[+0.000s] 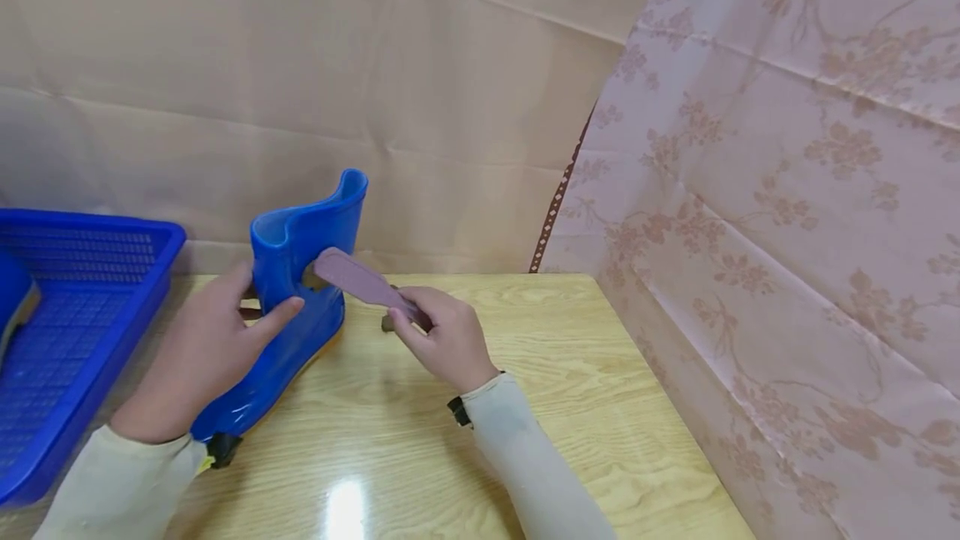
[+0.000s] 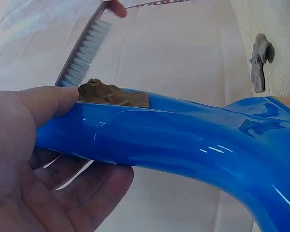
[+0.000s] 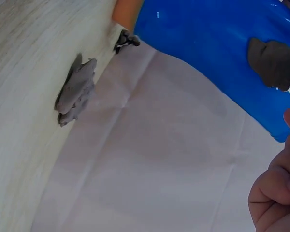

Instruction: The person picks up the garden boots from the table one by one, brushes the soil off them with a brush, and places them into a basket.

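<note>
A glossy blue rain boot (image 1: 307,227) stands on the table with its toe toward me. My left hand (image 1: 198,348) grips its shaft, thumb on one side and fingers round the other, as the left wrist view shows. In my right hand (image 1: 448,336) is the handle of a mauve scrub brush (image 1: 356,277). Its pale bristles (image 2: 89,50) face the shaft, close to a lump of brown mud (image 2: 113,95) stuck there. The right wrist view shows this mud patch (image 3: 272,63) at the bristle edge; whether they touch is hard to tell.
At the left stands a blue plastic basket (image 1: 161,265) with another blue boot (image 1: 11,298) partly in view. Grey-brown clumps (image 3: 77,92) lie on the wooden table (image 1: 525,407) beyond the boot. Beige cloth (image 1: 450,107) hangs behind, floral cloth (image 1: 787,190) at the right.
</note>
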Motion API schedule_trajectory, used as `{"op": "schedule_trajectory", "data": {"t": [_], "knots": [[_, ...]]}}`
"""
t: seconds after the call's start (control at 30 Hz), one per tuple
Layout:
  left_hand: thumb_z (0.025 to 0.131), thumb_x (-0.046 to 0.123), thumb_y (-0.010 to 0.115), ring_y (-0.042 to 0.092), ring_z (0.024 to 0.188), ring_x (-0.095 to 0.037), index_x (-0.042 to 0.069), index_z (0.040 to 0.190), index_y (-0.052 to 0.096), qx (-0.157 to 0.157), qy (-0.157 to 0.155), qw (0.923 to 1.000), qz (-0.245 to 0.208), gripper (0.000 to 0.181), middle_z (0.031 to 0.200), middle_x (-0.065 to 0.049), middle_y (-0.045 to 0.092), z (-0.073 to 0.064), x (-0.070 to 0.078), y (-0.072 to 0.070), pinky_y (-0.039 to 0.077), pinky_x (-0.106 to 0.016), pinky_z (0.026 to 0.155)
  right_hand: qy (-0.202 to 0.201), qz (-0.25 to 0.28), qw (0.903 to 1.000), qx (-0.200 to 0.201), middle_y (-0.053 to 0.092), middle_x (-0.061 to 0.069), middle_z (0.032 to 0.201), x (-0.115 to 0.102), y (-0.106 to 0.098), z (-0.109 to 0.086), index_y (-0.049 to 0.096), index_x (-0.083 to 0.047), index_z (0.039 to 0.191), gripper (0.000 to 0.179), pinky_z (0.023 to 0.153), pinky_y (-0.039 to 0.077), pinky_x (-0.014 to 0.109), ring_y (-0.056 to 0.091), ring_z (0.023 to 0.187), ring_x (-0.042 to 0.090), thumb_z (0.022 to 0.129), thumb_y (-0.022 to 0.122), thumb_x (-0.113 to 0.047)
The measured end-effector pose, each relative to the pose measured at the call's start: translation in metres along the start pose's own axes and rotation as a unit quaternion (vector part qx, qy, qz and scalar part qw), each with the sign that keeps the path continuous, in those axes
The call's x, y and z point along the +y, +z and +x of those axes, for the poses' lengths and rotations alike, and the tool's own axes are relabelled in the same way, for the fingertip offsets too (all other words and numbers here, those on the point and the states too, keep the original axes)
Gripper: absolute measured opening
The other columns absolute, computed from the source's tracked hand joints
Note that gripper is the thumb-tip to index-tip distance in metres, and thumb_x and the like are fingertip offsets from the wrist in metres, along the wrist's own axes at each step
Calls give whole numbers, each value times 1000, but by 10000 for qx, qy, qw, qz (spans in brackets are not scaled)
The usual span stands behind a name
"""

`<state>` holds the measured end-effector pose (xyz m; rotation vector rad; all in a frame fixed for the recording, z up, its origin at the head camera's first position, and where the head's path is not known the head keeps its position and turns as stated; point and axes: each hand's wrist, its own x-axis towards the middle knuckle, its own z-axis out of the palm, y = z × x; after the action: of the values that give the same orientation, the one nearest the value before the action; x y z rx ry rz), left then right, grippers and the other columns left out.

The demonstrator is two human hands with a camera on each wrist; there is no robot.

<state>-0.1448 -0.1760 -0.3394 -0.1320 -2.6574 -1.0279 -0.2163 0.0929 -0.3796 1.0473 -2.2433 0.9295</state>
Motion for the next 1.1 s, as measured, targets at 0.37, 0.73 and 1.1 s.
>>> {"op": "schedule_trajectory", "data": {"t": [0.37, 0.73, 1.1], "knots": [[103, 45, 62, 68, 104, -54, 3, 136, 52, 69, -162, 9998, -9, 54, 126, -32, 65, 1, -2, 0, 55, -70, 81, 201, -34, 9997, -126, 62, 0, 77, 2, -1, 1, 76, -10, 112, 18, 53, 28, 16, 41, 61, 3, 99, 69, -20], [104, 50, 58, 63, 108, -60, -3, 147, 43, 53, -561, 9984, 25, 70, 135, -39, 57, 2, -4, 1, 52, -74, 82, 140, -70, 9997, -185, 61, -4, 76, 6, 3, 0, 77, -11, 111, 18, 53, 31, 14, 43, 61, 3, 99, 69, -21], [103, 42, 64, 68, 103, -53, 3, 139, 50, 22, -58, 9999, 112, 55, 126, -32, 65, 3, 2, 3, 55, -71, 81, 53, 32, 9999, -100, 65, -2, 82, 3, 2, 0, 76, -9, 116, 21, 53, 32, 14, 44, 63, 3, 100, 69, -21]]}}
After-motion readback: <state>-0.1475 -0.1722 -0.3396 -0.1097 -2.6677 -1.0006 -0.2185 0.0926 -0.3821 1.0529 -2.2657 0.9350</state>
